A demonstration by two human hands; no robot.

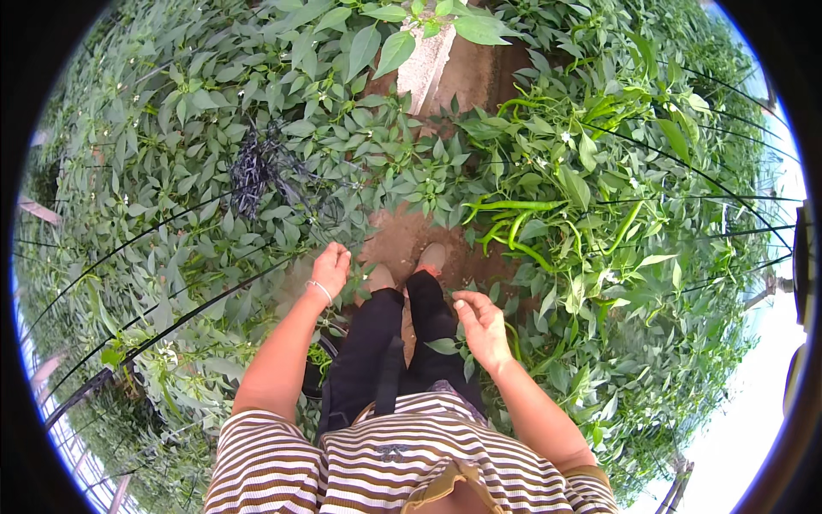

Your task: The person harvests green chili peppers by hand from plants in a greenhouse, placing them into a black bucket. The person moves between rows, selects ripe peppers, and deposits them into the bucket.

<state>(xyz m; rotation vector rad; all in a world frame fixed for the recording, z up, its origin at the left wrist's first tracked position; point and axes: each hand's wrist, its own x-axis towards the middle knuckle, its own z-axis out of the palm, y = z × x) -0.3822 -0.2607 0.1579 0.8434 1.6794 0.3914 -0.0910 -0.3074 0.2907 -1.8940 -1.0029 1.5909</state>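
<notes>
My left hand point(331, 273), with a white band at its wrist, is curled above the foliage left of my legs. Its fingertips are bunched, and I cannot tell whether a thin strand is between them. My right hand point(483, 324) is over the plants beside my other leg, thumb and forefinger slightly apart, with nothing visible in it. Long green chili peppers point(514, 206) hang from the pepper plant point(578, 186) ahead of that hand. A tangled bundle of black twine point(252, 170) lies among the leaves beyond my left hand.
Black support lines point(186, 316) cross the rows on both sides. A dark bucket point(313, 379) with green peppers stands by my left leg, partly hidden. Bare soil point(401, 238) shows around my shoes point(431, 257). Farther ahead is a pale concrete strip point(424, 64), partly covered by leaves.
</notes>
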